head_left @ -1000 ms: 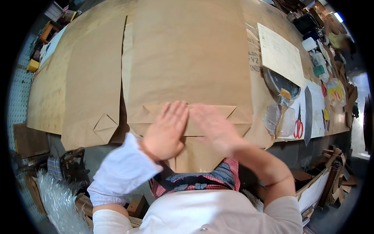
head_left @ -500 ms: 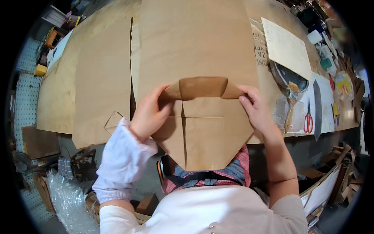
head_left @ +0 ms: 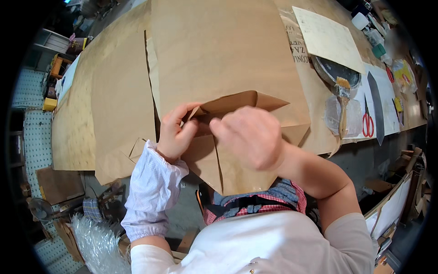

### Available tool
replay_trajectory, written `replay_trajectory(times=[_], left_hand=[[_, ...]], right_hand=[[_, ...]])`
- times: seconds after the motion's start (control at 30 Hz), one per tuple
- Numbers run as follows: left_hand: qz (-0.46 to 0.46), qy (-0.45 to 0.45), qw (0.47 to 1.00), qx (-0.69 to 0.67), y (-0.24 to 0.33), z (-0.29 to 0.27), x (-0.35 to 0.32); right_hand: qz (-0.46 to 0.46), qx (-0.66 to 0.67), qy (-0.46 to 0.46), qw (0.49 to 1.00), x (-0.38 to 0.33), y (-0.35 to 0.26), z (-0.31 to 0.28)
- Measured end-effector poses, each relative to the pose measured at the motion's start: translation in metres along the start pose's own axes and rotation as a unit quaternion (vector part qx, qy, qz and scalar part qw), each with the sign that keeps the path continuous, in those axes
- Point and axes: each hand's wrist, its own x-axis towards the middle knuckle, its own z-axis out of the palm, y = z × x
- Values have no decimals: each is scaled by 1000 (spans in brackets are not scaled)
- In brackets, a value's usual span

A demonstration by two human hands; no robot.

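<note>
A large brown paper bag (head_left: 219,64) lies flat on the worktable, its bottom end toward me and hanging over the near edge. The bottom flap (head_left: 242,102) is lifted and folded open. My left hand (head_left: 175,132) pinches the left corner of that fold, fingers curled round the paper. My right hand (head_left: 248,137) presses down on the middle of the fold, its fingertips close to my left hand's. A second flat brown bag (head_left: 121,105) lies just to the left, its bottom corner folded.
Brown paper (head_left: 75,118) covers the table at the left. At the right lie a dark dish (head_left: 333,71), a glue brush (head_left: 342,105), red-handled scissors (head_left: 367,121), a long dark blade (head_left: 376,102) and a pale sheet (head_left: 326,39). Cardboard pieces (head_left: 401,201) stand below right.
Both hands first pressed flat on the folded bottom, then lifted the flap by its corners. Now the right hand has moved in to the middle, next to the left.
</note>
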Motion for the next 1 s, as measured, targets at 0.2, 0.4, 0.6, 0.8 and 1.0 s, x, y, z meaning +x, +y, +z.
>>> replay_trajectory(times=[0.2,0.4,0.6,0.8,1.0], left_hand=[[-37,-75,996,-16,-16,-16,16],[-106,-143,975,134,-37,19,84],[-135,-162,975,-64,-30,0,76],[-83,-72,986,125,-17,7,81],[75,22,945,317,-12,22,74]], right_hand=[[264,144,-129,945,2,10,44],[146,72,-172,971,-23,-8,44],[-57,-158,-228,959,41,26,-1],[-107,-21,-520,847,35,26,-26],[-111,-134,-547,819,-9,27,-37]])
